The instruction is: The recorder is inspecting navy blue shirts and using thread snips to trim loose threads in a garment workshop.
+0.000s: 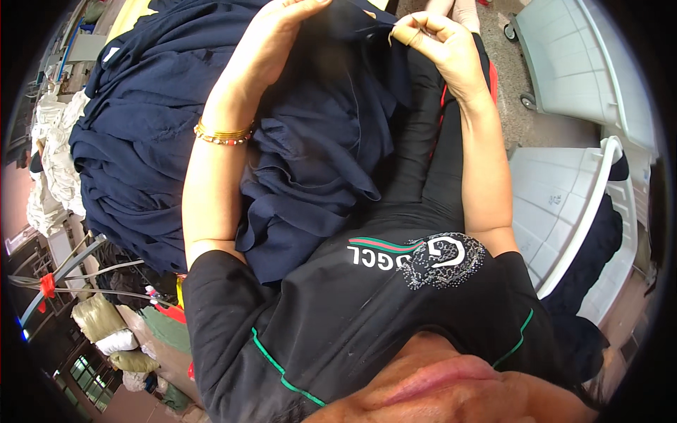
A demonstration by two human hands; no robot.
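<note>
Dark navy cloth [310, 158] lies over my lap, with one part raised between my hands at the top of the view. My right hand [446, 53] is closed in a pinch on the raised edge of this cloth, thumb against fingers. A tan wrap covers one of its fingertips. Beside the same cloth, my left hand [285, 17] is cut off by the upper edge. Its thumb shows in part, while the other fingers are hidden, so its grip cannot be made out. Gold and beaded bangles [223, 134] circle my left wrist.
A big heap of navy cloth [141, 141] rises on my left, with white cloth bundles [53, 162] beyond it. On my right stand a pale wheeled bin [585, 63] and a white tub [557, 204] with dark cloth at it. Rolled bundles [99, 317] lie lower left.
</note>
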